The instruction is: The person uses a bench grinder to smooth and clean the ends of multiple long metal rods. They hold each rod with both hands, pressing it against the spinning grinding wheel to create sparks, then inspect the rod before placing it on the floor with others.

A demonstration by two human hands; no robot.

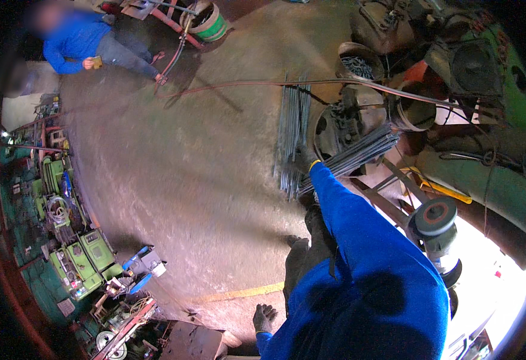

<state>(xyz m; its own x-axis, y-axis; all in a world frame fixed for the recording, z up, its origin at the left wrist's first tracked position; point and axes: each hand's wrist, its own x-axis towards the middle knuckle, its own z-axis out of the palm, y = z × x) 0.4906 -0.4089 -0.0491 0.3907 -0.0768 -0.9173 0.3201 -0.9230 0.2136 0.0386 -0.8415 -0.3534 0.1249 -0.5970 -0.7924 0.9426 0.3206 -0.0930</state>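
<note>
R grip (304, 159) hidden by rods (350, 157); face blurred

Right arm, blue sleeve, stretched forward and up from the shoulder; right hand (303, 161) in a dark glove, fingers curled closed in a grip. Left arm hangs low at the side; left hand (264, 317), dark-gloved, fingers spread loosely, holding nothing.

We look down on a stained concrete workshop floor (173, 162). A bundle of steel rods (293, 135) lies on it at right, near a red hose (227, 87) that snakes across the far side; a yellow painted line (239, 294) crosses the near part.
</note>
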